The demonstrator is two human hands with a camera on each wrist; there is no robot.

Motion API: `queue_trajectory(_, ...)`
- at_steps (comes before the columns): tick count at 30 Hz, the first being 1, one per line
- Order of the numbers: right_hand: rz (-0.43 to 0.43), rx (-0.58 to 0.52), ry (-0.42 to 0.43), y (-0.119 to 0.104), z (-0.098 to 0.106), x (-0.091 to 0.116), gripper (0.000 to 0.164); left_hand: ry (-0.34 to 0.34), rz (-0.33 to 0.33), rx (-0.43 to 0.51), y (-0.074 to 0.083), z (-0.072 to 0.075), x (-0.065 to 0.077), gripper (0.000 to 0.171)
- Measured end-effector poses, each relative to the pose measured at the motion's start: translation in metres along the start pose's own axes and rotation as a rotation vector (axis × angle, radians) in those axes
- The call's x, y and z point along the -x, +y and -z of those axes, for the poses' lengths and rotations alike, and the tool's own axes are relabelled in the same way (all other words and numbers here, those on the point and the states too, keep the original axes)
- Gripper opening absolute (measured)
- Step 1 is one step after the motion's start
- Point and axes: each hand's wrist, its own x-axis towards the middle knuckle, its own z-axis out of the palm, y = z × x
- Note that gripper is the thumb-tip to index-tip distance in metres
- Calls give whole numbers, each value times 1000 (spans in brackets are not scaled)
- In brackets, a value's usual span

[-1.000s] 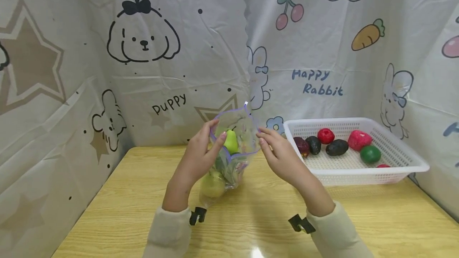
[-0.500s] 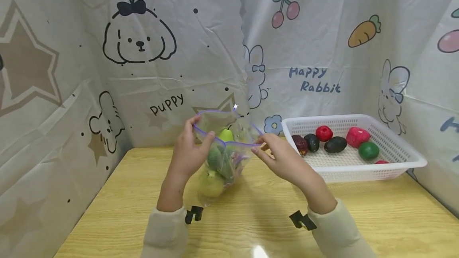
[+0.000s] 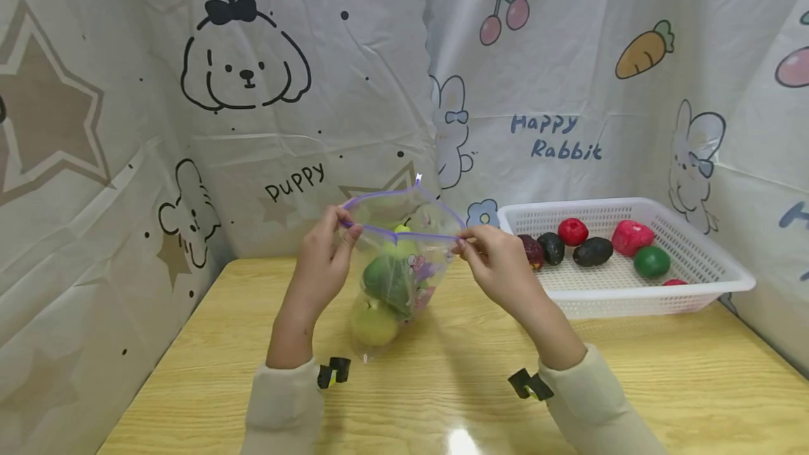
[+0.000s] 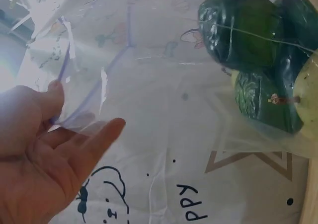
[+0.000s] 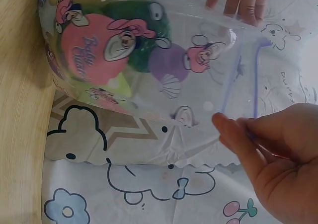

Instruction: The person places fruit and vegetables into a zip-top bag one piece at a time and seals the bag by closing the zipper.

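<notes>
We see both hands on a clear plastic bag (image 3: 407, 283), whose purple-edged mouth gapes between them above the middle of the bench (image 3: 253, 343). The left hand (image 3: 321, 253) pinches the left end of that rim between thumb and fingertip, with one finger sticking out straight in the left wrist view. The right hand (image 3: 505, 267) pinches the opposite end, fingers bent in close to the thumb. A small pale slider (image 3: 418, 179) sits at the far point of the rim. Inside the bag we make out a yellow fruit (image 3: 374, 325) at the bottom, dark green fruit (image 3: 380, 276) just above it and a light green pear (image 3: 402, 244) with its stem up. Pink and purple prints decorate one face of the bag. We cannot tell whether its base touches the bench. To the right stands a white basket (image 3: 651, 303) holding a red fruit (image 3: 572, 232), a pink one, a green one, a maroon one and two blackish ovals. A cartoon-printed curtain (image 3: 373, 118) hangs behind.
</notes>
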Motion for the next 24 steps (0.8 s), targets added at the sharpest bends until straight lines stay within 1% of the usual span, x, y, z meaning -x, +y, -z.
queue_trajectory(2, 28, -9, 32, 0, -1, 0, 10, 25, -3, 40, 1, -1, 0, 19)
queue_trajectory(5, 77, -9, 66, 0, -1, -1, 10, 39, -3, 84, 2, -3, -1, 20)
queue_trajectory(8, 100, 2, 74, 0, 0, -1, 11, 51, 8, 69, 4, -3, 0, 23)
queue_trajectory(10, 104, -10, 54, -1, 1, -1, 14, 55, 29, 48, 7, -2, 0, 26)
queue_trajectory(13, 120, -43, 7, -2, 0, 0, 20, 88, 91, 46, 11, -2, 1, 33)
queue_trajectory(15, 151, -66, -21, -3, -1, 0, 24, 143, 143, 47, 15, -3, 2, 34)
queue_trajectory(18, 196, -89, -49, -5, -2, 1, 28, 230, 211, 29, 21, -5, 4, 26)
queue_trajectory(20, 204, -93, -60, -7, -3, 2, 30, 261, 243, 17, 25, -6, 5, 19)
queue_trajectory(21, 195, -86, -63, -8, -3, 2, 32, 258, 252, 9, 27, -6, 5, 17)
queue_trajectory(22, 177, -79, -65, -9, -3, 2, 34, 248, 268, 8, 29, -6, 5, 20)
queue_trajectory(24, 126, -56, -61, -12, -2, 2, 37, 199, 294, 13, 32, -4, 6, 30)
